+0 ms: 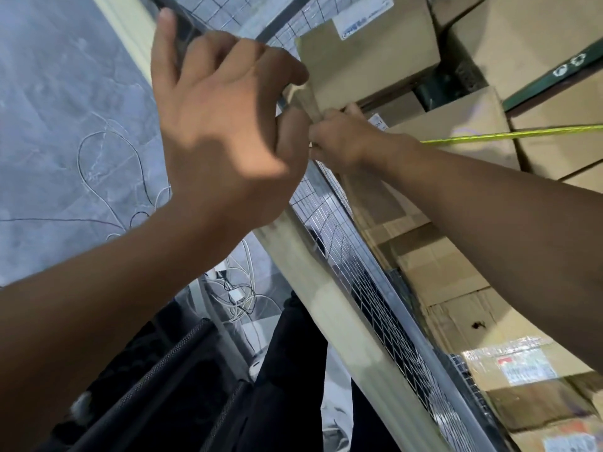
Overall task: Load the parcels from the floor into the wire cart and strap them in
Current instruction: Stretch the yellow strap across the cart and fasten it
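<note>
Passage is blocked by wire mesh [355, 256], stacked parcels [450, 262] and a taut strap [509, 136] — room is left over the floor [65, 125] outside.

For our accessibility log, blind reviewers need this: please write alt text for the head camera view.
The left hand and right hand grip a beige strap against the mesh side of a wire cart stacked with cardboard parcels. A yellow-green cord stretches across the parcels, and loose cables lie on the grey floor beyond.
</note>
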Available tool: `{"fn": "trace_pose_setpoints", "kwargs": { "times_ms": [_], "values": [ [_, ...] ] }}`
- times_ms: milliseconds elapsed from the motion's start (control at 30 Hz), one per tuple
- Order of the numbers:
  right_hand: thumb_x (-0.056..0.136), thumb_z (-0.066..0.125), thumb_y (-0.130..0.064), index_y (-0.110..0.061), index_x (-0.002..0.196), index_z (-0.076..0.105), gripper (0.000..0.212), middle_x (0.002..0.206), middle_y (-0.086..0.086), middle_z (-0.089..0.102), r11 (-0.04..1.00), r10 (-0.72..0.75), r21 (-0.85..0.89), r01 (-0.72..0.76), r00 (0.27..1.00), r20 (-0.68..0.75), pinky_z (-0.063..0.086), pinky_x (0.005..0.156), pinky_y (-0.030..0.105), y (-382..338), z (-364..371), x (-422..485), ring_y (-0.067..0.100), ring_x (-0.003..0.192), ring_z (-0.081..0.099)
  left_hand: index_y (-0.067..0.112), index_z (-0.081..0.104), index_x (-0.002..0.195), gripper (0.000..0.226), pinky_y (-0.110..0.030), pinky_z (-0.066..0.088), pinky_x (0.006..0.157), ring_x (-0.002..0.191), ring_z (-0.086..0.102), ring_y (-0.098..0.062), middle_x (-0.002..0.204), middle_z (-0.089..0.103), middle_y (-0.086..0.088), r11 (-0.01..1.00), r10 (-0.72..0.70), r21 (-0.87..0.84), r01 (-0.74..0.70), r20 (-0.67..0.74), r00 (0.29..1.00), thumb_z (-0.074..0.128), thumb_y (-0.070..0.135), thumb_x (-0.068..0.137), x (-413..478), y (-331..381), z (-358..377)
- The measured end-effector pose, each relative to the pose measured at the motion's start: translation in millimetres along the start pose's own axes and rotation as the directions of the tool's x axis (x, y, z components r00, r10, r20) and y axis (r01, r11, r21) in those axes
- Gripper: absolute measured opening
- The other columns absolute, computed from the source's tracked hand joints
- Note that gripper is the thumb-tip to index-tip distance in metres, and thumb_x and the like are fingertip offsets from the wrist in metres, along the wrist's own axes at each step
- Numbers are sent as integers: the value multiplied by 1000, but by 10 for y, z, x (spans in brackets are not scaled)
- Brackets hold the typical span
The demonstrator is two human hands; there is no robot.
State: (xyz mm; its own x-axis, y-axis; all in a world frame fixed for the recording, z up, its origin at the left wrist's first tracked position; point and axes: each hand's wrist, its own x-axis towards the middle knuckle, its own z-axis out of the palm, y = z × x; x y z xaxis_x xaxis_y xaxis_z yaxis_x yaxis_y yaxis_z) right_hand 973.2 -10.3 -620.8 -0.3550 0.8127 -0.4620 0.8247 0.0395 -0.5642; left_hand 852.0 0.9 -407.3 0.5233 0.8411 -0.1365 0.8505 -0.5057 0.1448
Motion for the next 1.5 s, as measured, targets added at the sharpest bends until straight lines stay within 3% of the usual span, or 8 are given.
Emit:
{"fn": "trace_pose_setpoints", "kwargs": {
  "times_ms": [100, 367, 633, 800, 1067, 1233, 1400, 1500],
  "values": [
    [105, 51, -36, -35, 101, 57, 7, 123, 7, 62, 1000, 1, -13, -1, 1000, 10, 24, 94, 43, -4, 48, 3, 27, 127, 43, 21, 73, 117, 51, -56, 8, 127, 124, 54, -28, 110, 70, 2, 1000, -6, 5, 6, 22, 1000, 38, 36, 82, 9, 25, -16],
    [98, 57, -16, -17, 126, 66, 29, 129, 15, 62, 985, 57, -163, -55, 998, 7, 37, 107, 48, -185, 52, 4, 35, 129, 49, 18, 77, 112, 44, -55, 10, 126, 122, 57, -25, 112, 73, 4, 1000, -12, 0, 12, -8, 1000, 46, 31, 84, -11, 57, -30],
    [99, 48, -12, -23, 106, 61, 18, 120, 9, 66, 991, 135, -20, -136, 989, -55, 43, 97, 44, -382, 107, 48, 33, 119, 57, 22, 77, 108, 36, -55, 19, 123, 113, 60, -23, 101, 71, 4, 998, 16, 65, -14, -39, 999, 47, 25, 88, -11, 32, -12],
    [97, 54, -23, -26, 123, 63, 28, 130, 1, 64, 970, 226, -69, -231, 971, -80, 37, 104, 45, -372, 155, 81, 27, 132, 48, 19, 76, 107, 35, -55, 16, 125, 112, 59, -26, 98, 69, 2, 997, -1, 73, 5, -50, 999, 47, 25, 89, -26, 38, -8],
    [96, 57, -26, -27, 112, 67, 19, 115, 2, 71, 925, 332, -138, -354, 930, -160, 37, 103, 46, -417, 184, -14, 31, 117, 59, 20, 76, 110, 40, -54, 12, 126, 117, 58, -25, 103, 71, 4, 998, -18, 67, 19, -21, 1000, 47, 26, 83, -20, 39, -22],
    [98, 53, -33, -29, 118, 65, 24, 127, 1, 67, 943, 310, -113, -313, 950, -39, 36, 103, 43, -359, 92, 71, 30, 123, 58, 23, 75, 112, 41, -54, 11, 126, 120, 57, -25, 108, 71, 6, 998, -13, 67, 12, 9, 1000, 46, 28, 83, -2, 43, -37],
    [97, 56, -35, -25, 85, 54, 15, 106, 3, 71, 960, 263, -100, -262, 965, 3, 45, 96, 40, -264, 117, 22, 30, 113, 65, 22, 76, 108, 39, -56, 12, 125, 119, 58, -24, 108, 73, 6, 998, 0, 61, 0, -6, 1000, 48, 26, 81, -10, 33, -17],
    [94, 57, -29, -25, 90, 63, 8, 104, 3, 72, 948, 302, -74, -309, 949, -89, 44, 94, 40, -277, 191, -77, 30, 112, 64, 21, 77, 107, 39, -58, 13, 125, 118, 59, -26, 106, 73, 6, 999, 5, 45, -4, -25, 1000, 48, 25, 81, -20, 20, -4]
  ]
}}
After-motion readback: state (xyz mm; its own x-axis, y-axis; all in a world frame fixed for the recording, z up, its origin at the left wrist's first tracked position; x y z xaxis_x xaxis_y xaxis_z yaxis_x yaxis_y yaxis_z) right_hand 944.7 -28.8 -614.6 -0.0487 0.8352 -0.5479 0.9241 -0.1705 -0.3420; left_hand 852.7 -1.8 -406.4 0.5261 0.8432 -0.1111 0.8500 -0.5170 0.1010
